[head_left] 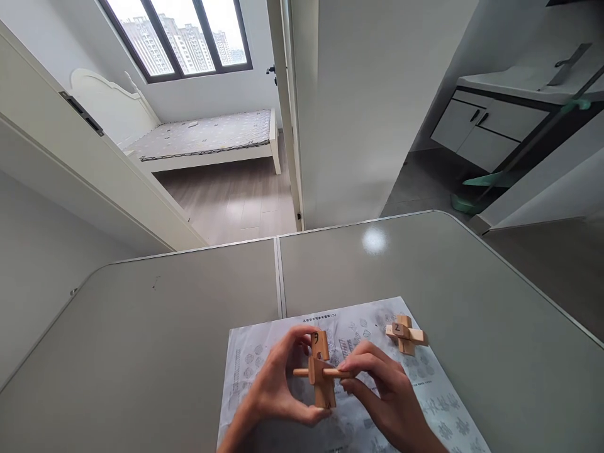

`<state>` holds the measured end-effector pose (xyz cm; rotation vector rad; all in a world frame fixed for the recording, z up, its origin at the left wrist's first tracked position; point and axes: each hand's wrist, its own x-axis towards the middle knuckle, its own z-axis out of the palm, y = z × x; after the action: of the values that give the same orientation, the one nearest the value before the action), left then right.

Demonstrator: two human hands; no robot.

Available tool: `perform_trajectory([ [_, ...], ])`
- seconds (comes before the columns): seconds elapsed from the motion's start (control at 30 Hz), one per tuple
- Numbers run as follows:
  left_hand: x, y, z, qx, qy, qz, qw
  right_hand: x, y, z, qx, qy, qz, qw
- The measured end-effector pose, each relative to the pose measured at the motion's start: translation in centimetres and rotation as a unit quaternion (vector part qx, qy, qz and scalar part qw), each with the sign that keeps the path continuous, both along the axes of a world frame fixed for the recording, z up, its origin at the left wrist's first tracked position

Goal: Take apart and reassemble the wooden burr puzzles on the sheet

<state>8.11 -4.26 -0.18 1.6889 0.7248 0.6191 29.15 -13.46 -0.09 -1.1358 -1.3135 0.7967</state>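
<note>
Pale brown wood makes up the block assembly [318, 372], held over the middle of the printed sheet [236, 384], with a slim round rod [332, 373] running crosswise through it and showing on both sides. The left hand [268, 382] curves in a wide C, its thumb at the assembly's lower end and its fingers near the upper one. The right hand [389, 385], over the sheet's right part, is narrowed to a pinch on the rod's near end. To work the rod well, the left hand would best hold the blocks together without squeezing hard, while the right keeps the rod square to the opening, turning it gently rather than forcing it; a slanted push could bind it or loosen neighbouring pieces. Near the sheet's far right corner rests a second assembly [406, 335], marked 2; the grey table [165, 327] extends beyond the sheet.
</note>
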Motion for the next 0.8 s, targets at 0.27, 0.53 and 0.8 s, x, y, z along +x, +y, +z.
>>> perform_trajectory([
  [0.27, 0.8, -0.3, -0.5, 0.182, 0.024, 0.068, 0.981, -0.4, 0.1, -1.5, -0.047, 0.017, -0.043, 0.998],
  [0.53, 0.9, -0.8, -1.3, 0.312, 0.037, 0.074, 0.946, -0.7, -0.1, -2.0, -0.081, 0.055, 0.019, 0.995],
  [0.8, 0.7, -0.8, -1.6, 0.332, 0.047, 0.063, 0.94, -0.8, -0.4, -2.2, -0.113, 0.071, 0.072, 0.988],
])
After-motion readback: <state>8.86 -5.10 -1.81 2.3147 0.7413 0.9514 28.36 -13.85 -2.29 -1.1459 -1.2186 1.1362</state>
